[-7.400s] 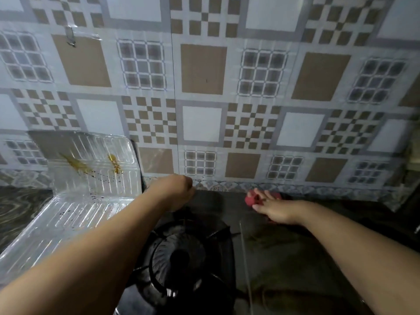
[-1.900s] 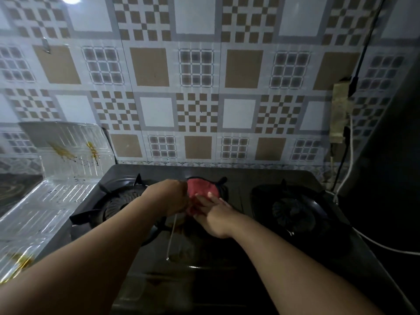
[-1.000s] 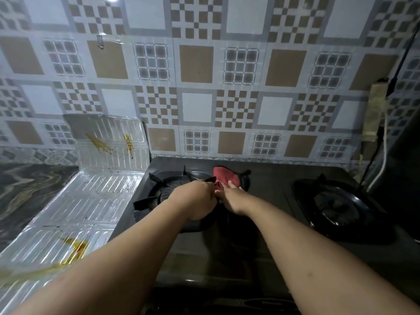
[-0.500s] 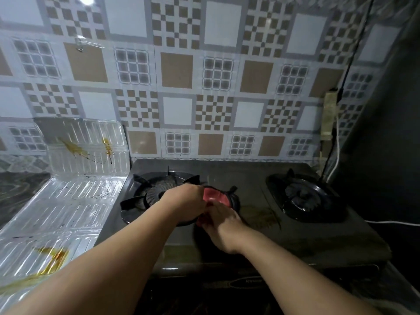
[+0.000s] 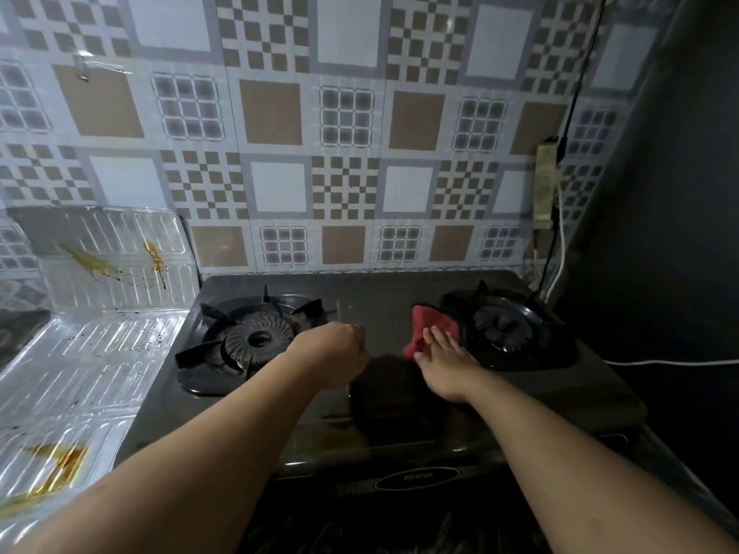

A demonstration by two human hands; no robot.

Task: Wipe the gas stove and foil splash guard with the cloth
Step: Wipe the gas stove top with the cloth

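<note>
Up ahead of you, a patterned tile wall (image 5: 344, 153) in brown, white and grey squares. At its right edge a power strip (image 5: 546, 185) hangs upright, with a black cable (image 5: 580, 74) rising above it and a white cable (image 5: 672, 362) trailing off right.

A dark gas stove (image 5: 400, 413) stands against the tiled wall and carries most of the things. A red cloth (image 5: 430, 327) lies on its top between the two burners, just beside the right burner (image 5: 504, 325). To its left, a foil splash guard (image 5: 88, 365) lies flat, stained yellow-brown.
</note>
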